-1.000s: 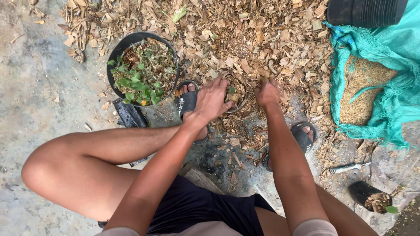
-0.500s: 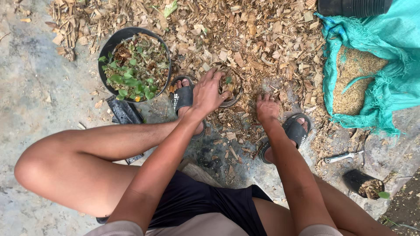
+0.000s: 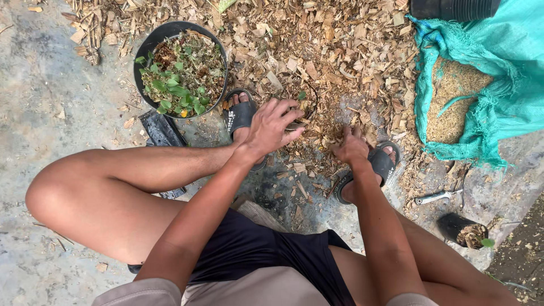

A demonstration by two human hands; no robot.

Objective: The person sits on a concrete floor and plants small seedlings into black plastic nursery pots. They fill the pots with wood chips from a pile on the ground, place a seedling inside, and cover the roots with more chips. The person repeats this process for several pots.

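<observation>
Squatting low over the concrete ground (image 3: 45, 96), the person wears dark shorts (image 3: 255, 249), knees spread wide and both bare arms reaching forward between them. Just past the knees, the feet sit in black rubber sandals (image 3: 241, 116), one under each arm. The left hand (image 3: 272, 127) lies palm down with its fingers spread loosely open, resting on a small dark pot (image 3: 300, 113) that is mostly hidden beneath it among the litter; whether the fingers actually grip its rim I cannot tell. The right hand (image 3: 351, 148) is curled, fingers bunched down into the loose pile of tan wood chips (image 3: 340, 51), and it seems to pinch some of them, though what lies inside the fingers is hidden. Off to the right of that hand lie a small metal hand tool (image 3: 435, 196) and a little black nursery bag of soil with a green sprout (image 3: 462, 229). To the left, beside the left foot, a flattened black plastic bag (image 3: 161, 129) lies on the ground. Farther out stands a round black pot filled with small green leafy plants (image 3: 181, 71), and at the far right a turquoise woven sack (image 3: 498, 73) lies open, showing pale husk-like filling (image 3: 453, 96).
</observation>
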